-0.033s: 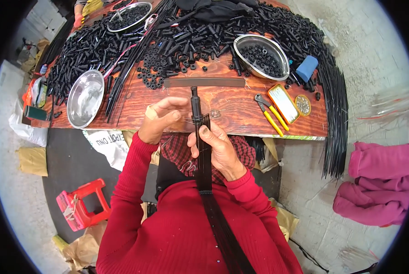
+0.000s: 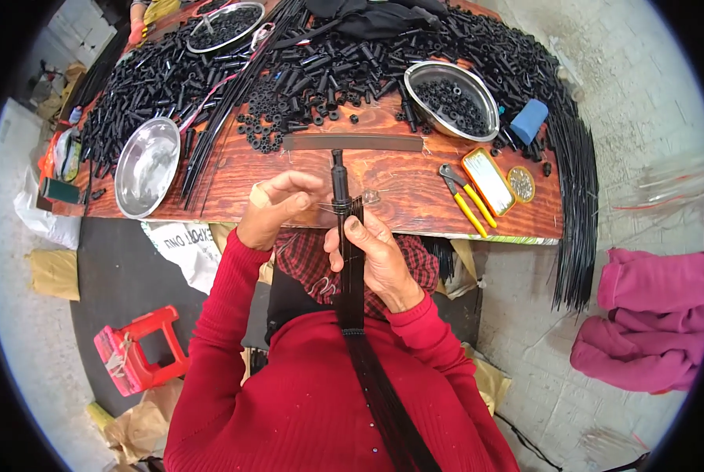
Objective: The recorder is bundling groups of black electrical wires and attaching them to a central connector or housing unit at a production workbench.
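Note:
My right hand [image 2: 383, 256] is closed round a flat bundle of thin black strands [image 2: 353, 287], thumb on top, in front of my chest. At the bundle's upper end stands a black ribbed plastic tube [image 2: 339, 177], pointing away from me over the table edge. Fine wires stick out where tube and strands meet. My left hand [image 2: 277, 208] is just left of the tube, its thumb and fingers apart; a thin wire end lies close to its fingertips. Lower down, a band crosses the strands, which trail over my red sweater.
On the wooden table [image 2: 234, 185] lie heaps of black tubes [image 2: 155, 102] and rings, a metal bowl of rings [image 2: 452, 102], an oval metal bowl [image 2: 147, 169], yellow-handled pliers [image 2: 466, 203], a yellow tin [image 2: 489, 181] and a dark flat strip [image 2: 352, 142]. A red stool [image 2: 143, 350] stands left.

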Demonstrator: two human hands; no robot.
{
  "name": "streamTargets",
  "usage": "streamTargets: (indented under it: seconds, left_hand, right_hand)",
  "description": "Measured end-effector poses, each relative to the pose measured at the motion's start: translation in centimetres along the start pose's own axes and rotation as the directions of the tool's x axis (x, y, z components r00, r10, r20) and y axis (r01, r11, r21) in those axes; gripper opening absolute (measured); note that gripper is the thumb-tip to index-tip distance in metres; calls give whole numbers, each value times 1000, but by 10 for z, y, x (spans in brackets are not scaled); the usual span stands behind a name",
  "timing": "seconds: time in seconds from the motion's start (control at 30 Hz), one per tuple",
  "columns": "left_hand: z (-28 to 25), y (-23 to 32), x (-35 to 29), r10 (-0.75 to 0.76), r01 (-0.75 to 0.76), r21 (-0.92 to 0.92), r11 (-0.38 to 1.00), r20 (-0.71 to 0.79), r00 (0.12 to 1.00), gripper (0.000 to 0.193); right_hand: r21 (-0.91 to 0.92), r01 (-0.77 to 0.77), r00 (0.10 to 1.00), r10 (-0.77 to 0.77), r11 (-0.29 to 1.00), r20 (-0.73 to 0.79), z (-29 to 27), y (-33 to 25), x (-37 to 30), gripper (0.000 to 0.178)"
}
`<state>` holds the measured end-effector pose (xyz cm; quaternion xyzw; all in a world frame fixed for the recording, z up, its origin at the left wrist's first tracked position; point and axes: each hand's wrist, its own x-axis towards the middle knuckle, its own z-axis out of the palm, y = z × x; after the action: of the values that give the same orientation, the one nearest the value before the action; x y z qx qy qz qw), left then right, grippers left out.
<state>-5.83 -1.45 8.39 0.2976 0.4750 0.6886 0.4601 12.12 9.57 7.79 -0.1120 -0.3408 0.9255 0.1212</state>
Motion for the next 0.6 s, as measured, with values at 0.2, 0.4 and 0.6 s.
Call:
streamTargets:
  seconds: [0.2, 0.4, 0.6]
  left_hand:
    - [11, 1, -9, 36, -35, 15, 999, -61, 997, 18]
    - [9, 0, -11, 26, -24, 19, 1000, -61, 998, 13]
    - [16, 1, -13, 244, -232, 213, 949, -34, 969, 10]
  right_hand:
    - [-52, 33, 999, -34, 998, -5, 11, 0, 3, 34]
    - [-83, 24, 999, -26, 996, -31, 16, 2, 2, 32]
    - [-125, 32, 998, -39, 992, -52, 21, 0, 0, 29]
